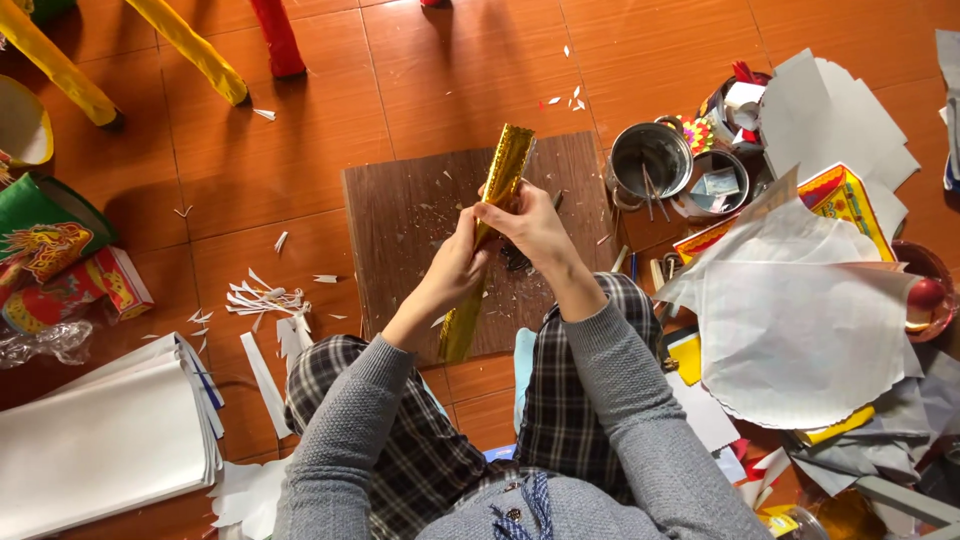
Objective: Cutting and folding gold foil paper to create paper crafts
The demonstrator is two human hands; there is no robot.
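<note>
Both my hands grip a long shiny gold paper tube held slanted above a dark brown wooden board on the floor. My left hand wraps the tube near its middle. My right hand closes on it just above, fingers curled around the foil. The tube's upper end points away from me and its lower end hangs over my checked trousers.
A white paper stack lies at lower left, with white paper scraps beside the board. A metal pot and small tins stand to the right. Large grey and white sheets cover the right side. Yellow and red legs stand at upper left.
</note>
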